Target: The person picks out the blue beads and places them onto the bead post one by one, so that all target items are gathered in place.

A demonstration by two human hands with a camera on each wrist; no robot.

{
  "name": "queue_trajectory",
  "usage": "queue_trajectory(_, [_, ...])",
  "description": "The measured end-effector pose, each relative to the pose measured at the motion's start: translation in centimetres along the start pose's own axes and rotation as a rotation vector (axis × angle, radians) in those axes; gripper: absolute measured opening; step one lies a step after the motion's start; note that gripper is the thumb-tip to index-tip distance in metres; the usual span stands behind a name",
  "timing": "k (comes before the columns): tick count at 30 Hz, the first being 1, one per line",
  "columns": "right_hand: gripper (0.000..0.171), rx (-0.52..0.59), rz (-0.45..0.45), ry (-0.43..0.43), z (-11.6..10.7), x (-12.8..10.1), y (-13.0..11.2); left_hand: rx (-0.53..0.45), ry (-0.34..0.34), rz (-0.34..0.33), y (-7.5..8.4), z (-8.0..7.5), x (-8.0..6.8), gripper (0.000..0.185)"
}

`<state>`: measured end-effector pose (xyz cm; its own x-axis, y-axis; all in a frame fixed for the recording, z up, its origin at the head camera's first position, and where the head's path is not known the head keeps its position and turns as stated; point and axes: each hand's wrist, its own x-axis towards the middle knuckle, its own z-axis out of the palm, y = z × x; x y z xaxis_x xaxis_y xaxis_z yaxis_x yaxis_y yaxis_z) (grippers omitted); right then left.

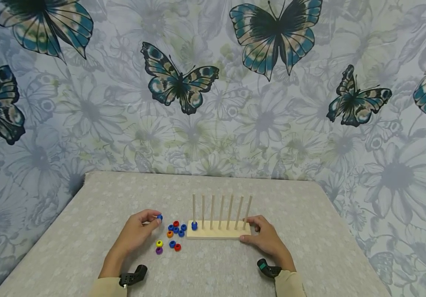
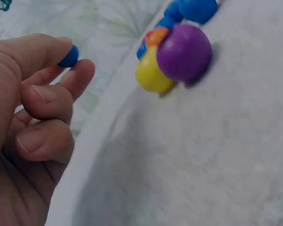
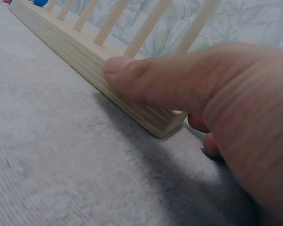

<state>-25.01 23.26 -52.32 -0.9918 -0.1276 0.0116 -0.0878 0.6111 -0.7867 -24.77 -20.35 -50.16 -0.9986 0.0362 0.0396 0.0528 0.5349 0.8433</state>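
Note:
Between thumb and index finger, my left hand (image 1: 138,231) pinches a blue bead (image 1: 159,217), held left of the loose beads; the left wrist view shows the same blue bead (image 2: 69,56) at the fingertips. A pale wooden base (image 1: 218,235) with several upright pegs (image 1: 221,212) stands on the table. One blue bead (image 1: 194,225) sits at the bottom of its leftmost peg. My right hand (image 1: 266,236) grips the right end of the base, the thumb (image 3: 132,77) along its front side and the other fingers behind, partly hidden.
Loose beads lie left of the base: several blue ones (image 1: 176,230), two red ones (image 1: 177,247), an orange one (image 1: 170,234), a yellow one (image 1: 159,243) and a purple one (image 1: 159,250). A pale patterned cloth (image 1: 291,206) covers the table, with a butterfly-print backdrop (image 1: 205,140) behind.

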Motion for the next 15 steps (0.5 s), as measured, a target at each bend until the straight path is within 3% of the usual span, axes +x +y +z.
queue_trajectory(7, [0.058, 0.008, 0.005, 0.001, 0.1, -0.1, -0.1, -0.199, 0.020, 0.057, 2.7, -1.3, -0.5, 0.036])
queue_trajectory(15, [0.057, 0.014, 0.004, -0.005, 0.0, 0.0, -0.2, -0.257, 0.075, 0.179, 5.4, -1.9, -0.4, 0.032])
